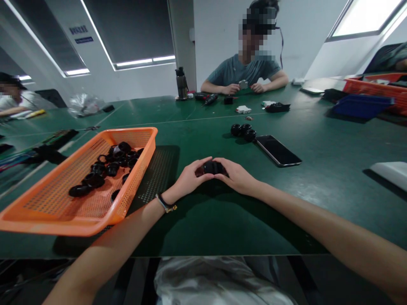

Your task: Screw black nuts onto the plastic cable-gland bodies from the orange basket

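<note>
Between my hands is a small black round part [213,167], held a little above the green table. My left hand [190,174] is closed on its left side, with thumb below and fingers above. My right hand [237,174] grips the right side the same way. The fingers cover much of the part, so its exact kind is unclear. To the left, an orange perforated basket [127,212] contains several black round parts [95,178], some ring-shaped. Beyond my hands, a small group of similar black parts [244,130] sits on the table.
A phone [278,150] lies right of my hands. Farther back are a dark bottle [181,84], a blue bin [362,103] and an orange crate [375,87]. A co-worker [244,70] sits opposite, holding a small light object. Wires and a circuit board [59,137] lie left.
</note>
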`<action>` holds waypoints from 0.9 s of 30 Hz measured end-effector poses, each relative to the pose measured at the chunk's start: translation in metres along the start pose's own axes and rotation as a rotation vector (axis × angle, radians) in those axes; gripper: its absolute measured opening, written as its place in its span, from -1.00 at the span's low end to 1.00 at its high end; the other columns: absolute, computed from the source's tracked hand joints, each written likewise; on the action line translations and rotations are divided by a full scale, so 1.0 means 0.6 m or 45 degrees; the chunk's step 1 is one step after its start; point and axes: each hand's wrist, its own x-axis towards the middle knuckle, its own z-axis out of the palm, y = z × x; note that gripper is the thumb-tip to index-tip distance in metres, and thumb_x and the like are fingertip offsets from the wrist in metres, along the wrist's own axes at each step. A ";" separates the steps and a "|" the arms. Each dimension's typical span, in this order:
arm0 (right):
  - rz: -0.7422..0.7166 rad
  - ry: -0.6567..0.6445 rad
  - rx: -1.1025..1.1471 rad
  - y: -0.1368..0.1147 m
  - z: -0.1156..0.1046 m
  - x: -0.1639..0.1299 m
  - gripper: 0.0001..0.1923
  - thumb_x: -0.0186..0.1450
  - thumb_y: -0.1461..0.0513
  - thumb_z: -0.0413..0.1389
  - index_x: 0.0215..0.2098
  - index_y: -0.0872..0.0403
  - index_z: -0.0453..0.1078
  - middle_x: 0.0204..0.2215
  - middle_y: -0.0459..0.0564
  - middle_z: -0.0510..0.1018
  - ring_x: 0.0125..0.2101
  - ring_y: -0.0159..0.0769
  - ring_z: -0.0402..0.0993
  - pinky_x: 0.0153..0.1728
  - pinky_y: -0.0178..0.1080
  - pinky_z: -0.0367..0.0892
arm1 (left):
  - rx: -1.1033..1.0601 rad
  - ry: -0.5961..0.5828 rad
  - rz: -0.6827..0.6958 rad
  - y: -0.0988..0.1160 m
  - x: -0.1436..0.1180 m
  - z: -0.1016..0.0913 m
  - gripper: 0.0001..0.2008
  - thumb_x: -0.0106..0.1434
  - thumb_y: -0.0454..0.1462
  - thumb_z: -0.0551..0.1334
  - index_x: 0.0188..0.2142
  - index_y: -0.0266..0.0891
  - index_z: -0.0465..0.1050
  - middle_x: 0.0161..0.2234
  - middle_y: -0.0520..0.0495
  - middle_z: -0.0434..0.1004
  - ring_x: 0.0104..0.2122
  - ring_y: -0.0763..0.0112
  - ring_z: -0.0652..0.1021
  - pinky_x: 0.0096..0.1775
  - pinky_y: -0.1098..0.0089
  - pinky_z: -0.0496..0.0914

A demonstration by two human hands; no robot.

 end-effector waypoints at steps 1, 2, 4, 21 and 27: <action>-0.021 0.009 -0.007 0.000 0.000 0.000 -0.64 0.24 0.19 0.00 0.00 0.12 0.18 -0.07 0.17 0.43 -0.06 -0.09 0.38 -0.09 0.00 0.32 | -0.085 -0.031 -0.054 -0.002 0.001 0.001 -0.44 0.09 -0.21 0.25 0.09 -0.24 0.23 -0.10 -0.17 0.44 -0.28 0.37 0.50 -0.22 0.33 0.40; -0.040 0.015 -0.010 0.000 0.000 0.000 -0.65 0.25 0.20 -0.01 -0.01 0.12 0.18 -0.08 0.17 0.43 -0.07 -0.09 0.39 -0.10 0.00 0.32 | -0.157 -0.060 -0.104 -0.003 0.002 0.001 -0.44 0.10 -0.22 0.24 0.10 -0.27 0.21 -0.14 -0.17 0.45 -0.34 0.42 0.50 -0.26 0.35 0.41; -0.062 0.019 -0.006 -0.003 -0.002 0.000 -0.67 0.25 0.22 -0.02 -0.02 0.13 0.17 -0.10 0.16 0.43 -0.12 -0.11 0.40 -0.12 -0.02 0.34 | -0.237 -0.103 -0.168 -0.006 0.004 0.003 -0.47 0.11 -0.22 0.23 0.07 -0.31 0.23 -0.24 -0.13 0.47 -0.44 0.49 0.47 -0.32 0.39 0.40; -0.070 -0.037 0.002 0.001 -0.005 -0.002 -0.66 0.25 0.22 -0.02 -0.02 0.13 0.16 -0.09 0.18 0.41 -0.09 -0.08 0.37 -0.07 0.03 0.29 | 0.035 -0.126 -0.096 -0.005 0.005 0.004 -0.62 0.13 -0.16 0.19 -0.09 -0.30 0.31 -0.37 -0.05 0.46 -0.45 0.44 0.45 -0.38 0.42 0.36; -0.026 -0.012 0.045 -0.004 -0.002 -0.002 -0.70 0.25 0.22 -0.04 -0.05 0.15 0.17 -0.12 0.19 0.43 -0.11 -0.10 0.38 -0.11 -0.01 0.30 | 0.026 -0.157 -0.112 0.001 0.004 0.003 -0.67 0.16 -0.16 0.16 -0.13 -0.30 0.30 -0.47 0.03 0.41 -0.49 0.46 0.43 -0.41 0.44 0.33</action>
